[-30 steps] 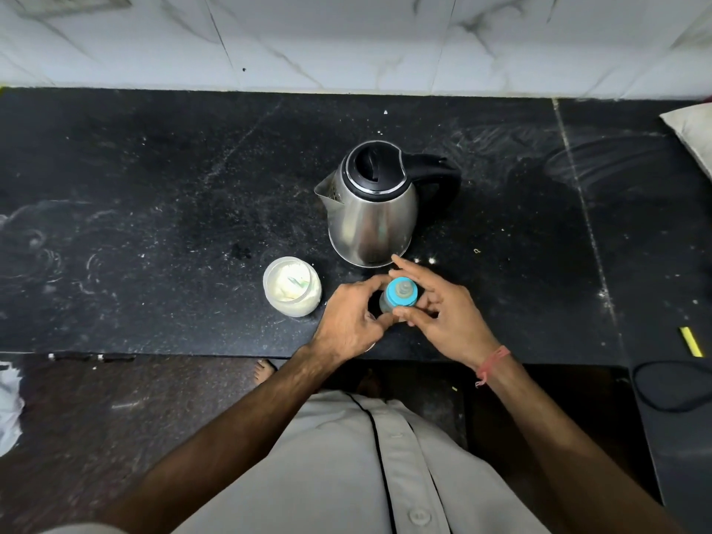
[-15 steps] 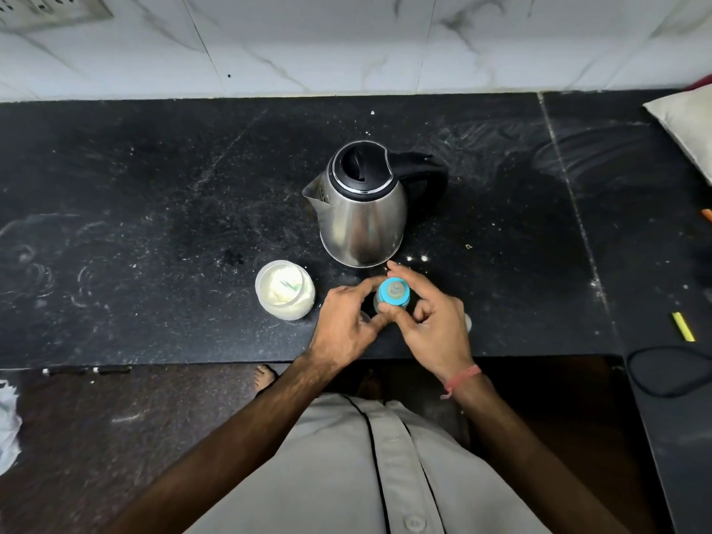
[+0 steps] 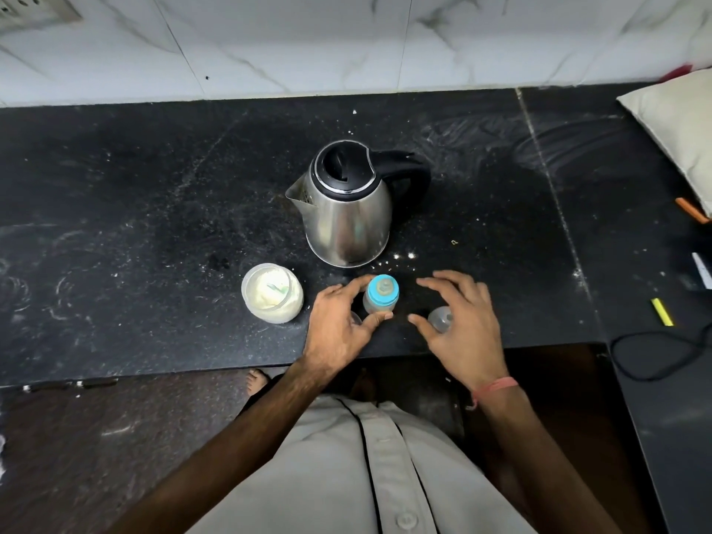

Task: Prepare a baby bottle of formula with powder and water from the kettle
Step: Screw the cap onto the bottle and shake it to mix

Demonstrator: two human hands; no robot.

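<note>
**Baby bottle held beside the kettle**

Steel kettle (image 3: 348,210) stands on a black counter (image 3: 115,210). Before it, left of centre, the powder jar (image 3: 272,298). The left hand (image 3: 339,325) grips the blue-topped bottle (image 3: 380,298) — in front of the kettle — right hand (image 3: 460,321) spread, holding nothing.

1. The worktop (image 3: 154,210) is black with tiny white specks and pale, swirly smears.
2. The wall (image 3: 308,40) is white with thin grey lines, like marble.
3. The kettle (image 3: 348,221) is shiny silver, with a black lid and a black handle.
4. The baby bottle (image 3: 379,300) is see-through, with a bright blue ring on top.
5. The jar (image 3: 271,298) is clear, and the powder inside is creamy white.
6. The shirt (image 3: 346,475) is light beige with a dark stripe.
7. The wrist thread (image 3: 495,387) is red-orange.
8. The little stick (image 3: 662,312) is yellow.
</note>
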